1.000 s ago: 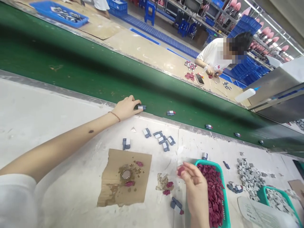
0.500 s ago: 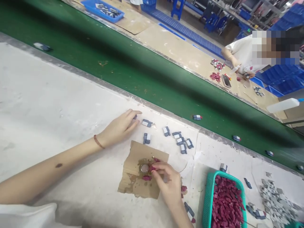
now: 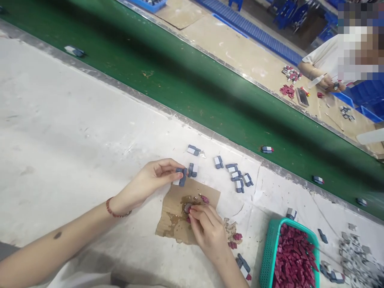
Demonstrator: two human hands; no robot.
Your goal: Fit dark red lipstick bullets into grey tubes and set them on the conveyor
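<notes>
My left hand (image 3: 151, 181) pinches a small grey-and-white part (image 3: 181, 177) just above the far edge of a brown cardboard scrap (image 3: 171, 218). My right hand (image 3: 207, 228) rests on the cardboard, its fingertips pressing a small dark red piece against a round glue-stained cap (image 3: 187, 208). Several more grey-and-white parts (image 3: 237, 176) lie loose on the white table (image 3: 66, 132) beyond the cardboard. A teal basket (image 3: 267, 256) full of dark red pieces stands to the right of my right hand.
A green conveyor belt (image 3: 186, 84) runs across the far side, carrying a few finished parts (image 3: 267, 149). A co-worker's hands (image 3: 327, 82) work at the bench beyond it. Grey parts (image 3: 357, 260) are heaped at the right edge.
My left hand drew back from the belt edge to the table, picked up a grey part and brought it to the cardboard. My right hand moved from the basket to the glue cap.
</notes>
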